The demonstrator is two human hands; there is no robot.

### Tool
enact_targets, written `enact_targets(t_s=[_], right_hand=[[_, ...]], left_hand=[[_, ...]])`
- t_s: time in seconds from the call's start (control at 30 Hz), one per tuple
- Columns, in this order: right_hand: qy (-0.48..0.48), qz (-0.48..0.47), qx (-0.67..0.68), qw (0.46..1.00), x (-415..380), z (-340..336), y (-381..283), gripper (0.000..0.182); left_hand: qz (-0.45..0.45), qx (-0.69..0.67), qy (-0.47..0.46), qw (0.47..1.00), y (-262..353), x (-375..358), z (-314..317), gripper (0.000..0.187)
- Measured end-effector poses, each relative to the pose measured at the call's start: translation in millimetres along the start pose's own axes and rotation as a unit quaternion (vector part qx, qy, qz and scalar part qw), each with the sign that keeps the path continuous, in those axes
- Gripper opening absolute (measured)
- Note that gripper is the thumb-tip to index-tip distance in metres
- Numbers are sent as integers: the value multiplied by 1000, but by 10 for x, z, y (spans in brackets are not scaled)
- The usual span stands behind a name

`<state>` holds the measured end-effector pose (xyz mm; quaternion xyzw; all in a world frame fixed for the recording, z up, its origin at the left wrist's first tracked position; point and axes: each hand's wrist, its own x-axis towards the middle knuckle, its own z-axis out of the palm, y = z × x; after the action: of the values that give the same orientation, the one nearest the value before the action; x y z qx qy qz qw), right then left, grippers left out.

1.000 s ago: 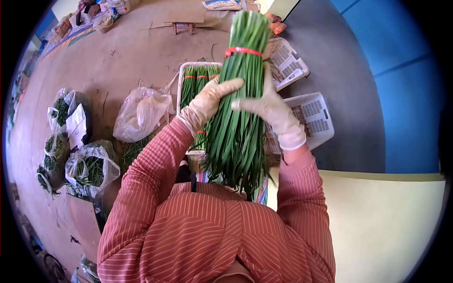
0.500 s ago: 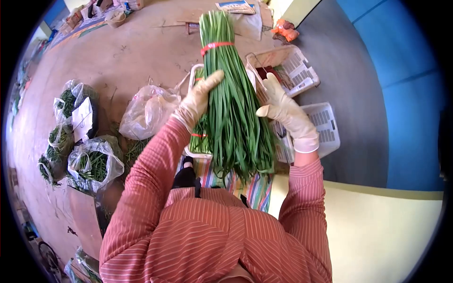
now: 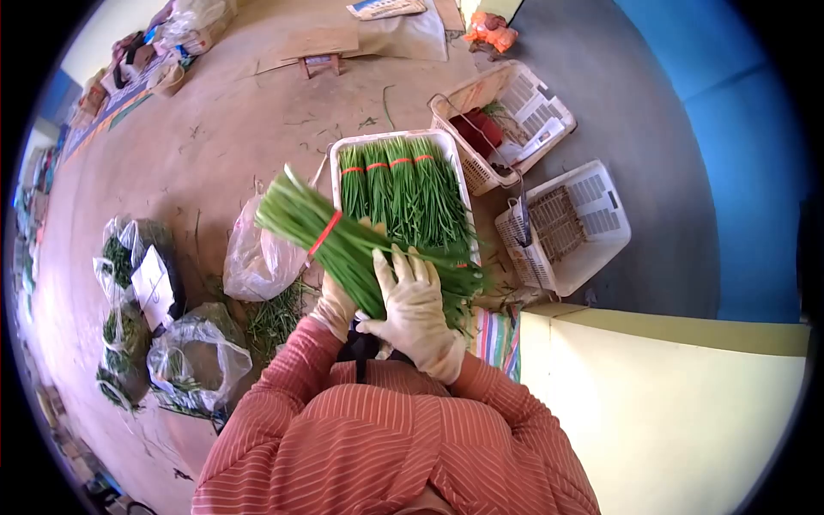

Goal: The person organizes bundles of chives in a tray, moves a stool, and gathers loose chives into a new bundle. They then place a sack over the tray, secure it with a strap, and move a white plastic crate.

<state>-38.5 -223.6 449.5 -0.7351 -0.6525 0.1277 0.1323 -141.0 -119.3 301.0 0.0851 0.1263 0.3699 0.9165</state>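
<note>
A bundle of long green leafy stalks [image 3: 296, 210], tied with a red band, lies tilted across my two gloved hands, pale cut ends at the upper left. Beneath it my left hand [image 3: 336, 302] grips the bundle, its fingers mostly hidden by the leaves. My right hand [image 3: 410, 300] rests on top of the leaves with fingers spread. Just beyond, a white crate [image 3: 395, 136] holds several similar red-banded bundles [image 3: 378, 184] side by side.
Two white baskets [image 3: 536, 129] [image 3: 614, 232] stand to the right. Plastic bags of greens [image 3: 202, 352] and a crumpled clear bag [image 3: 262, 257] lie at the left. Loose stalks [image 3: 279, 322] litter the floor. A low stool [image 3: 319, 62] stands ahead.
The bundle has come down toward my body and turned, its cut ends now at the upper left. My right hand has moved from beside it onto its leaves. The crate is more visible.
</note>
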Motion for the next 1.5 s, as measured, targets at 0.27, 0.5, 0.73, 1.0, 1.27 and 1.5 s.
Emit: enact_targets(t_s=[0.27,0.5,0.73,1.0,1.27,1.5], right_hand=[[-5,131,152,980,248,302,637,144],[85,192,274,939,301,541,1327,141],[195,295,378,856,339,609,2019,113],[265,392,142,869,975,991,3043,98],[213,427,8,879,2346,2320,3663,105],[32,486,-42,872,2559,2867,3807,111]], left_hand=[[-196,-43,49,978,-411,263,36,51],[-291,1,86,953,-874,853,29,50],[-311,322,-41,893,-1131,1592,-133,48],[-123,860,-458,188,-1491,3734,-1117,59],[-39,833,-517,194,-1259,3728,-1877,69],[-80,816,-447,357,-1230,3682,-2024,79]])
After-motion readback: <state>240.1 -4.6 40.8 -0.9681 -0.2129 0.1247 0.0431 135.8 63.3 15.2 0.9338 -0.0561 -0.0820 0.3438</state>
